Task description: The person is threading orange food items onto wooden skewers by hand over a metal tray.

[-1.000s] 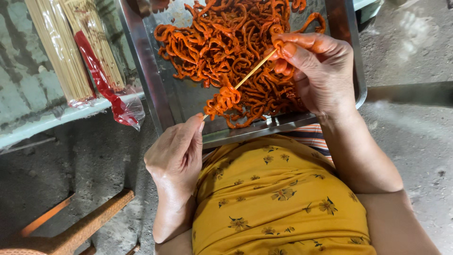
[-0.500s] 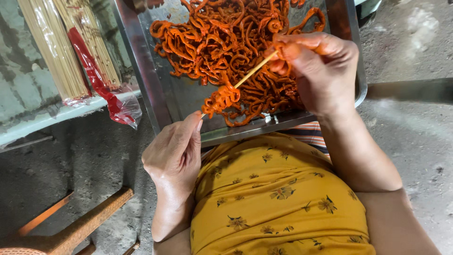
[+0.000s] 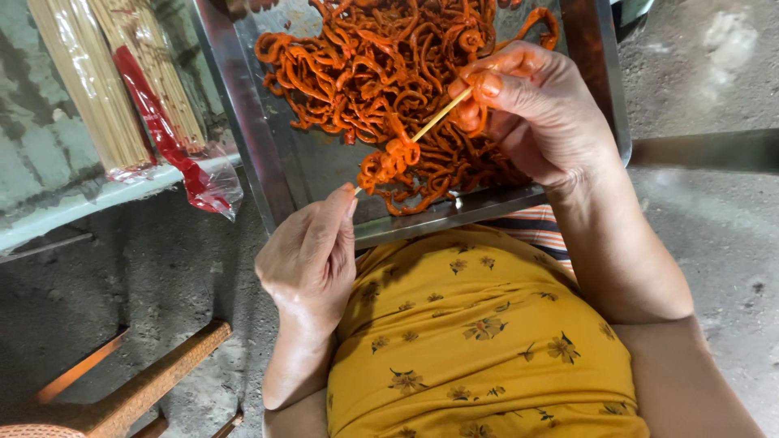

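A thin bamboo skewer [image 3: 434, 120] runs slantwise over a metal tray [image 3: 243, 122] heaped with orange-red marinated strips [image 3: 365, 65]. A small bunch of strips [image 3: 388, 161] is threaded on the skewer near its lower end. My left hand [image 3: 312, 255] pinches the skewer's lower tip at the tray's near edge. At the upper end, my right hand [image 3: 540, 109] grips the skewer together with a strip, fingers pressed against the heap.
Two clear bags of bamboo skewers [image 3: 105, 81] with a red strip lie on a pale ledge at the left. The tray rests on my lap over a yellow flowered garment [image 3: 479, 341]. A wooden stool edge [image 3: 138, 385] shows at bottom left above the concrete floor.
The threaded bunch sits slightly lower on the skewer, closer to my left hand. Both hands keep their hold with little shift.
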